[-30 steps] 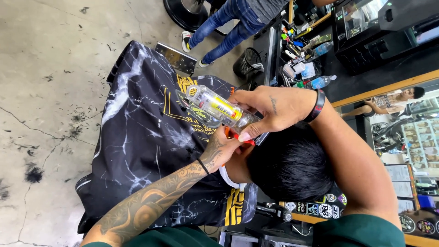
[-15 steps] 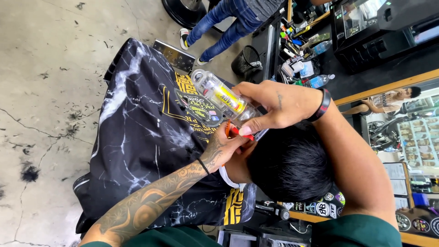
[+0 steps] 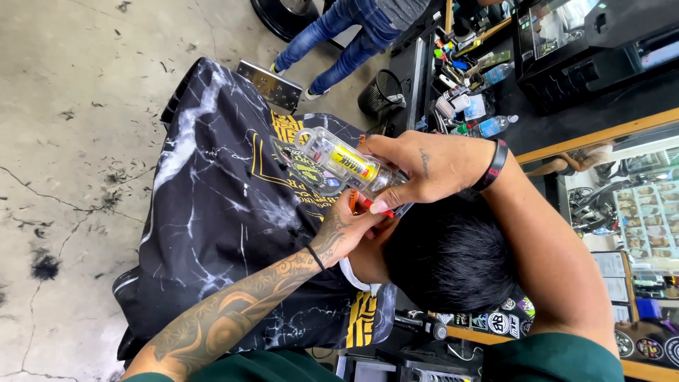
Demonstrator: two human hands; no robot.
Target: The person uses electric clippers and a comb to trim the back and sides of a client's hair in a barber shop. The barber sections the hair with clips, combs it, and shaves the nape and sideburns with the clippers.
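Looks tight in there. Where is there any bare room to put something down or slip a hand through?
The concrete floor beside the black cape is bare apart from hair clippings. The counter past the wire bin is packed with bottles. Around the head it is crowded: the right hand holds the clear clipper, and the left hand presses close beside it.

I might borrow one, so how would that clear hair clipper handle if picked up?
The clear hair clipper looks rigid, and its glossy casing may be slippery. The right hand wraps it alone, so it is probably fairly light.
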